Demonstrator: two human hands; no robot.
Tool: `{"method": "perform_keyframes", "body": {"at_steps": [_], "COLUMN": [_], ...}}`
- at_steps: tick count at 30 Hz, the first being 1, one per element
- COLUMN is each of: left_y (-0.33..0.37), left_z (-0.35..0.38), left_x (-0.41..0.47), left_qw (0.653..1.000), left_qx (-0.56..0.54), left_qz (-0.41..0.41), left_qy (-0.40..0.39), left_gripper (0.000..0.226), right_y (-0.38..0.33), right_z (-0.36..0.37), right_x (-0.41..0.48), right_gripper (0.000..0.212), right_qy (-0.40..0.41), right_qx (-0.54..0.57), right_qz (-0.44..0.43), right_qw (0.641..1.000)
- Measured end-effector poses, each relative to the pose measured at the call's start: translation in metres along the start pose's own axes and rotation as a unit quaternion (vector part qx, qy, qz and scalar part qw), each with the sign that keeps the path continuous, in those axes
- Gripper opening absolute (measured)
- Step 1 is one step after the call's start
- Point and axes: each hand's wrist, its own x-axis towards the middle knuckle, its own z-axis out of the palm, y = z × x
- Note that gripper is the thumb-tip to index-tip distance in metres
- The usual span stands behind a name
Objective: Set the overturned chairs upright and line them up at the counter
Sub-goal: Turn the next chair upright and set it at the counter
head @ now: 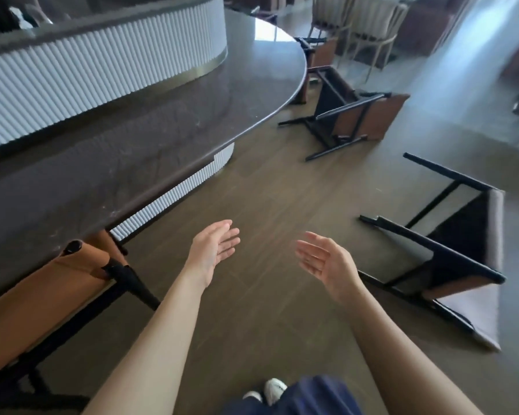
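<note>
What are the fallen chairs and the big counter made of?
The nearer fallen chair has thin black bars, probably painted metal, and a tan covering that looks like leather or fake leather. The counter top is dark, smooth and a bit shiny with faint veins, likely stone. Its white ribbed front: cannot tell.
</note>
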Motion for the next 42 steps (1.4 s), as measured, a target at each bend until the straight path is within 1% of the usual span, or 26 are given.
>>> {"method": "perform_keyframes", "body": {"at_steps": [3, 6, 11, 16, 20, 25, 32, 36, 42], "left_y": [0.000, -0.005, -0.017, -0.030, -0.043, -0.066, -0.116, -0.132, -0.157], "left_z": [0.020, 0.044, 0.101, 0.159, 0.214, 0.287, 0.414, 0.458, 0.540], "left_x": [0.008, 0.011, 0.010, -0.004, -0.022, -0.055, -0.113, -0.130, -0.144], "left_qw": [0.998, 0.994, 0.980, 0.963, 0.953, 0.943, 0.926, 0.921, 0.907], "left_qx": [0.031, 0.053, 0.089, 0.118, 0.126, 0.119, 0.119, 0.092, 0.108], "left_qz": [-0.019, -0.033, -0.042, -0.044, -0.043, -0.047, -0.050, -0.063, -0.075], "left_qy": [-0.046, -0.094, -0.172, -0.240, -0.272, -0.308, -0.355, -0.373, -0.401], "left_gripper": [0.024, 0.025, 0.022, 0.017, 0.019, 0.018, 0.019, 0.018, 0.023], "right_y": [0.000, -0.001, -0.002, 0.001, 0.001, -0.004, -0.021, -0.026, -0.035], "right_z": [-0.025, -0.052, -0.107, -0.166, -0.211, -0.271, -0.392, -0.433, -0.502], "right_x": [-0.019, -0.040, -0.078, -0.117, -0.141, -0.168, -0.215, -0.226, -0.235], "right_gripper": [0.025, 0.025, 0.024, 0.024, 0.024, 0.022, 0.019, 0.021, 0.021], "right_qy": [0.047, 0.107, 0.190, 0.263, 0.290, 0.304, 0.343, 0.355, 0.383], "right_qx": [0.045, 0.102, 0.194, 0.237, 0.250, 0.266, 0.272, 0.273, 0.296], "right_qz": [-0.005, -0.027, -0.078, -0.114, -0.130, -0.137, -0.151, -0.148, -0.156], "right_qw": [0.998, 0.989, 0.959, 0.928, 0.915, 0.905, 0.886, 0.882, 0.861]}}
